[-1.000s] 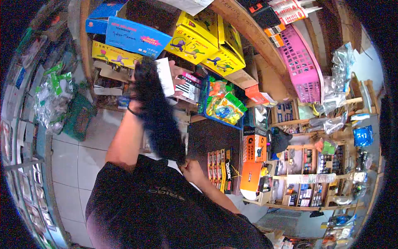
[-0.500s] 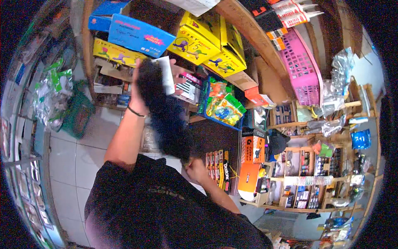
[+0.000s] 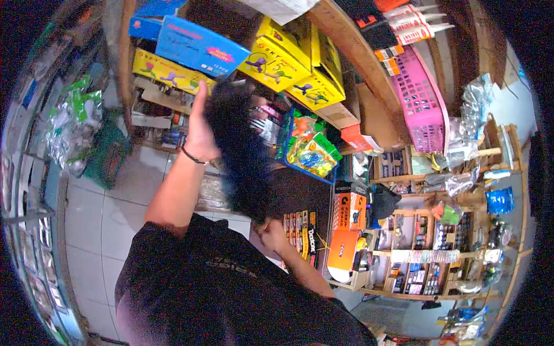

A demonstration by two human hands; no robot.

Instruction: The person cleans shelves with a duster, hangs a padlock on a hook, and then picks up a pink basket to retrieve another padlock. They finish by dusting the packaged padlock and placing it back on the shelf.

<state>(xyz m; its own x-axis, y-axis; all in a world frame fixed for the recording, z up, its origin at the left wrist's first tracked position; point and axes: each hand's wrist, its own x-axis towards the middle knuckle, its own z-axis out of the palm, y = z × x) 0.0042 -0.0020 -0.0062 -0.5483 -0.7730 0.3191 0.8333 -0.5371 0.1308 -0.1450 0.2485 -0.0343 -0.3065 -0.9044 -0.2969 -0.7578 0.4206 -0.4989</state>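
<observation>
A dark, fuzzy duster (image 3: 239, 144), blurred by motion, stands nearly upright in front of me. My right hand (image 3: 271, 235) is closed around its lower end, where the handle is. My left hand (image 3: 202, 130), with a dark band on the wrist, is raised beside the duster's upper part. Its thumb points up, while the fingers are hidden behind the dark fibres. The white flat pack seen in this hand a moment earlier is now covered by the duster.
Yellow boxes (image 3: 277, 60) and a blue box (image 3: 199, 46) line the shelf ahead. A blue basket (image 3: 309, 167) holds colourful packets. Right of these are a pink basket (image 3: 418, 95) and orange boxes (image 3: 343, 251). Plastic bags (image 3: 72, 127) hang left above the tiled floor (image 3: 86, 230).
The duster has shifted slightly right and now hides the white flat pack and the left fingers. My left hand has moved a little right; my right hand stays on the lower end.
</observation>
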